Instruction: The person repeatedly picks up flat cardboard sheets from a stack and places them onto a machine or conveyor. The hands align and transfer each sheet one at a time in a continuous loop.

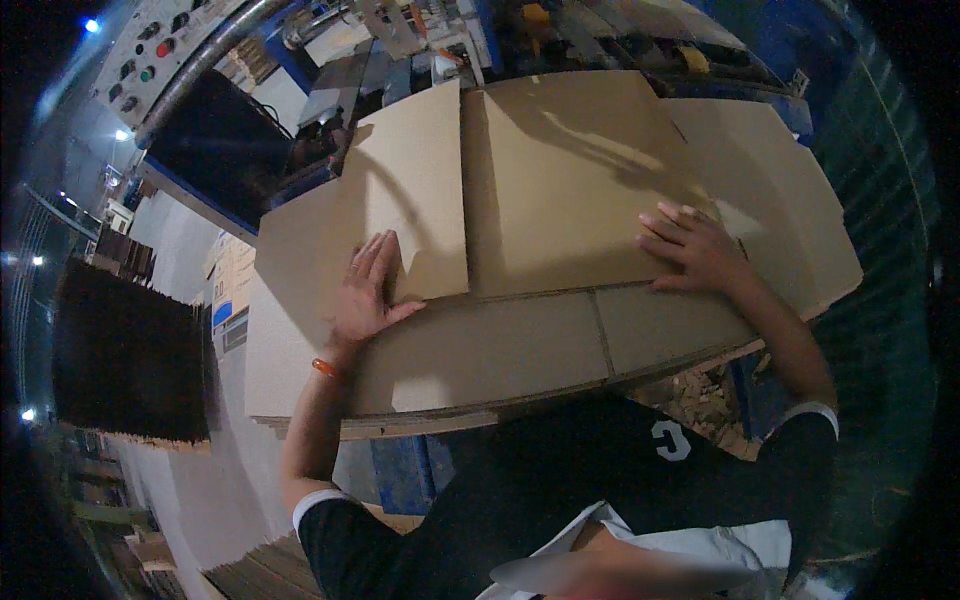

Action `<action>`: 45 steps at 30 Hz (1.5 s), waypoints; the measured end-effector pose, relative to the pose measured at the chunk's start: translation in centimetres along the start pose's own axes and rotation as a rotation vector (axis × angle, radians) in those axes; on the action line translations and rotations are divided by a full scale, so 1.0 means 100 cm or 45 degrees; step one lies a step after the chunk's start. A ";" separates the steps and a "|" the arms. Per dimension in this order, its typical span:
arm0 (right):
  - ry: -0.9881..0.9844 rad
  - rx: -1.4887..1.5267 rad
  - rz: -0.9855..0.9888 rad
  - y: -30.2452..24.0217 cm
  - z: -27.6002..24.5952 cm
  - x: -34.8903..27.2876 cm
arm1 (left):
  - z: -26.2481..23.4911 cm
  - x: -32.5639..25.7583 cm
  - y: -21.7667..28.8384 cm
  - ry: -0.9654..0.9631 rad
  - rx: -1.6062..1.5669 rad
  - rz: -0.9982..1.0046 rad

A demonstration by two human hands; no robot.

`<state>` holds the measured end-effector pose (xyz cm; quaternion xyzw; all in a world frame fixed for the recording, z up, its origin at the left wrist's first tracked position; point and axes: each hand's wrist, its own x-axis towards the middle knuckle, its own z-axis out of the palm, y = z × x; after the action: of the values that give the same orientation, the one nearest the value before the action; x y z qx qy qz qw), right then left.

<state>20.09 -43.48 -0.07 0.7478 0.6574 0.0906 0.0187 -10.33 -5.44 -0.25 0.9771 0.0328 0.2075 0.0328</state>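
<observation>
Now, sheet: flat cardboard (540, 190) lies on the stack (420, 420), flaps out.
Left hand: (366, 290) open, palm flat on it.
Right hand: (700, 252) open, fingers spread on it.
Tip: press evenly with both palms and keep the edges square to the stack.

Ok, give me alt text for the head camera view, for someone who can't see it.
A person presses both hands flat on a stack of flat cardboard sheets: left hand on the left panel, right hand near the right side. Behind the cardboard stands a machine with a button panel.
</observation>
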 end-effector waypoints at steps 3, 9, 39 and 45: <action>0.011 -0.009 0.038 0.018 0.001 -0.002 | 0.005 0.003 0.003 0.049 -0.065 -0.021; 0.029 0.106 0.272 0.075 0.015 0.037 | 0.019 0.051 -0.012 0.205 -0.091 -0.089; 0.052 0.008 0.519 0.088 0.036 0.095 | 0.048 0.129 -0.038 0.395 0.426 -0.312; 0.142 0.146 0.512 0.060 0.004 0.030 | 0.021 0.085 -0.013 0.492 0.428 -0.138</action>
<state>26.36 -41.25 0.80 0.8577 0.4989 0.0964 -0.0788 -1.80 -3.57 1.19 0.9079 0.1249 0.3797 -0.1259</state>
